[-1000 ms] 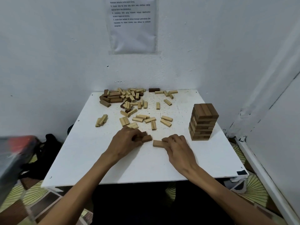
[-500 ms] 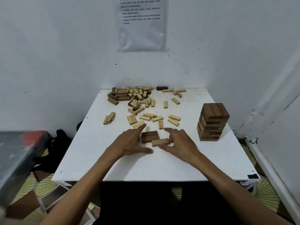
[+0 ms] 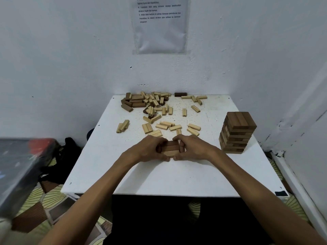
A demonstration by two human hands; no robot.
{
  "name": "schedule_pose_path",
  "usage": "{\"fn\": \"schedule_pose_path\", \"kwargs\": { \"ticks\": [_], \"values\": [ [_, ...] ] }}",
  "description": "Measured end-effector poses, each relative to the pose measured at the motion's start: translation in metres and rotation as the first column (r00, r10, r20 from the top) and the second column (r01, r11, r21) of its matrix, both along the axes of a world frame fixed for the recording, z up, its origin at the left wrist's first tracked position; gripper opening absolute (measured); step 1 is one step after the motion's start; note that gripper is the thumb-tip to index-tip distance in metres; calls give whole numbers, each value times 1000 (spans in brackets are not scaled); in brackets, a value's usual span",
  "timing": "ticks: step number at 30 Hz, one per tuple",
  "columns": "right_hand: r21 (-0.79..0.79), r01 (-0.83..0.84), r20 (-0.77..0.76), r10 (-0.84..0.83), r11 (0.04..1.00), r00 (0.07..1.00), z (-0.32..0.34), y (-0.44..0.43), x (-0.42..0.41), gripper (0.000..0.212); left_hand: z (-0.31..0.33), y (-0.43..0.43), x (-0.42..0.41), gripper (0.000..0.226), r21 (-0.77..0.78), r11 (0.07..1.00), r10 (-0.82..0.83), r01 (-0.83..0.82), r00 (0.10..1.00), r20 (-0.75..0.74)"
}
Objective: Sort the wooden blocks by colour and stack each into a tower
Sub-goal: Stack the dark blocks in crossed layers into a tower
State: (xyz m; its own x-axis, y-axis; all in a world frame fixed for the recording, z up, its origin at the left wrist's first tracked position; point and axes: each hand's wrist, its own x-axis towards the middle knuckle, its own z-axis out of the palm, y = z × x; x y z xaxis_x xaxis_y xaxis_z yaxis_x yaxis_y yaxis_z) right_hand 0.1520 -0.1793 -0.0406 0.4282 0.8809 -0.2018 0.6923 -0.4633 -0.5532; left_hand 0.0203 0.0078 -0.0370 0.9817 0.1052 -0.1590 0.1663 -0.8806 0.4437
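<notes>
Head view: white worktop [image 3: 177, 175]. Left hand [image 3: 150, 149] and right hand [image 3: 192, 147], fingers curled, press together three brown blocks [image 3: 170, 148] at centre. Brown tower [image 3: 236, 132] at 3 o'clock; loose pale blocks [image 3: 159, 110] at 12 o'clock.

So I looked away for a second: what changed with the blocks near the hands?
The left hand and right hand closed in and pressed the three brown blocks, apart before, into one tight row. The brown tower and the loose pile stayed put.
</notes>
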Motion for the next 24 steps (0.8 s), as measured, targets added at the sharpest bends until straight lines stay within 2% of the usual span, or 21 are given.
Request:
{"fn": "schedule_pose_path", "kwargs": {
  "ticks": [11, 17, 24],
  "values": [
    [0, -12, -25, 12, 1000, 1000, 0, 3, 7, 80, 3, 0, 7, 76, -19, 998, 51, -52, 998, -49],
    [-55, -34, 3, 34, 998, 999, 4, 9, 8, 78, 4, 4, 8, 75, -36, 997, 60, -62, 996, -60],
    [-106, -50, 16, 52, 993, 998, 6, 13, 11, 73, 4, 5, 7, 73, -2, 1000, 4, -4, 999, -54]
  ]
}}
